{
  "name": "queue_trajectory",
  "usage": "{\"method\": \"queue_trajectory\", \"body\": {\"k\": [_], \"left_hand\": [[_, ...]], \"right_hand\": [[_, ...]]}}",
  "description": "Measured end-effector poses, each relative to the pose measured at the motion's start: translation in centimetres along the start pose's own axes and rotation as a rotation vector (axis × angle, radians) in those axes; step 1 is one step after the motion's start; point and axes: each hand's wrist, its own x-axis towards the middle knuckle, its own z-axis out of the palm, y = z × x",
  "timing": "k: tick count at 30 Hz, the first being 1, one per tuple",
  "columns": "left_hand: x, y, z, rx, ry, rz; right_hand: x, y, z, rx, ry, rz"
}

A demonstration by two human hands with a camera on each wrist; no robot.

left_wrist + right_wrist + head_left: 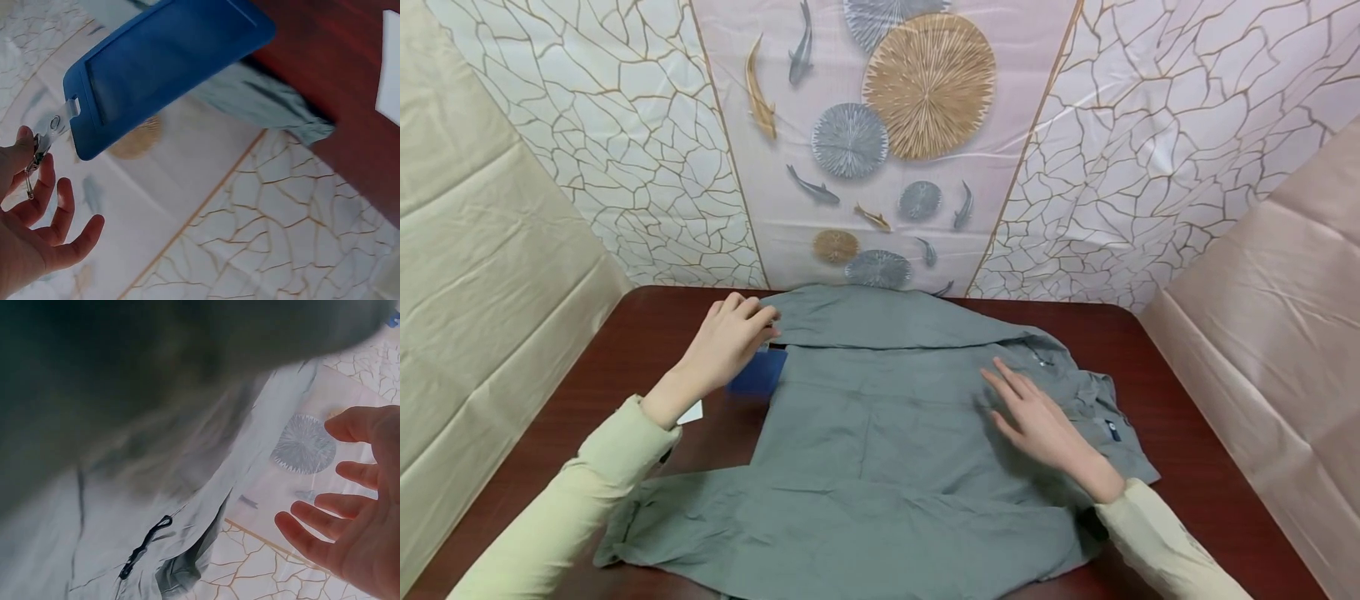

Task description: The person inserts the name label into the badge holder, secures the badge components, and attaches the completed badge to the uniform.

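In the head view, my left hand [724, 340] is raised over the far left of the table beside a grey-green jacket [842, 417]. Between thumb and index finger it pinches the metal clip [39, 150] of a blue badge holder [169, 72], which hangs tilted from a clear strap; the other fingers are spread. My right hand [1037, 423] hovers over the right part of the jacket, fingers extended and holding nothing. The jacket lies flat, one sleeve [880, 312] along the far side and another [850, 533] along the near side. A dark zip pull [147, 545] shows in the right wrist view.
A white card [691, 412] lies on the dark red-brown table [647, 350], partly hidden by my left forearm. A patterned cloth backdrop [865, 208] stands behind the table, with beige cloth walls [1262, 292] at both sides.
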Motion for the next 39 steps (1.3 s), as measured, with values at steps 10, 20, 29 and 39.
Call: {"method": "queue_trajectory", "body": {"k": [10, 20, 29, 39], "left_hand": [[2.9, 1.9, -1.0, -0.059, 0.089, 0.057], [4.3, 4.8, -0.4, -0.113, 0.077, 0.109], [5.5, 7.3, -0.1, -0.284, 0.026, 0.077], [6.1, 10.0, 0.5, -0.577, -0.064, 0.021]], "right_hand": [[0.6, -1.0, 0.0, 0.050, -0.001, -0.036], [1.5, -2.8, -0.3, 0.145, 0.031, -0.071], [3.5, -5.8, -0.9, 0.465, 0.079, -0.124], [4.9, -9.2, -1.4, 0.716, 0.047, -0.034]]}}
